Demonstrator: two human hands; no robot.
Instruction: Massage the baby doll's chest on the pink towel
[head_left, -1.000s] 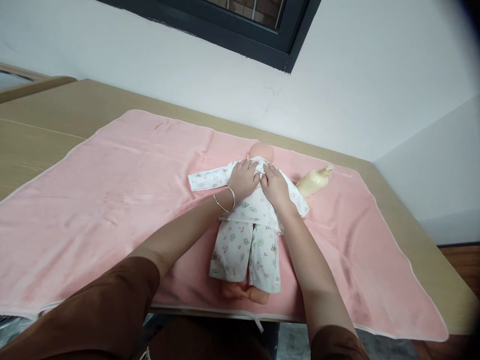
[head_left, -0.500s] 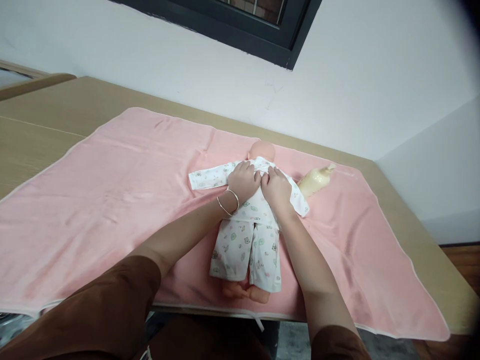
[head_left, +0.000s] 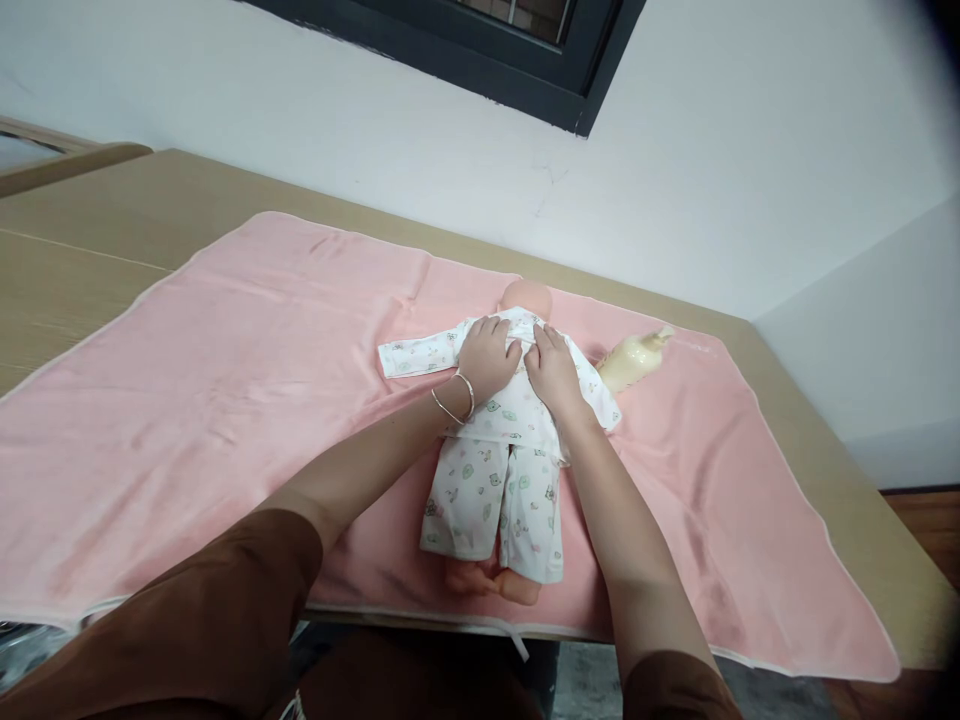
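A baby doll [head_left: 526, 297] lies stretched out, its head toward the wall and its feet toward me. It wears a white printed shirt [head_left: 514, 418] and matching trousers [head_left: 466, 490]. My left hand [head_left: 489, 355], with a bangle at the wrist, rests on the upper left of the shirt, fingers stretched toward the doll's shoulder. On the upper right of the shirt lies my right hand [head_left: 553, 370], its fingers also extended and fairly flat. The two thumbs point at each other with a small gap between. Part of the chest area is hidden beneath my hands.
Under the doll a pink blanket [head_left: 225, 400] spreads over the wooden table [head_left: 172, 200]. A bottle with pale yellow contents [head_left: 632, 362] lies on the blanket, right of the doll's sleeve. Behind the table stands a white wall [head_left: 450, 170] with a dark window frame [head_left: 525, 75].
My fingers have straightened and flattened on the shirt, where they were more bent before. Both hands have shifted slightly up toward the doll's shoulders. The doll and bottle stay in place.
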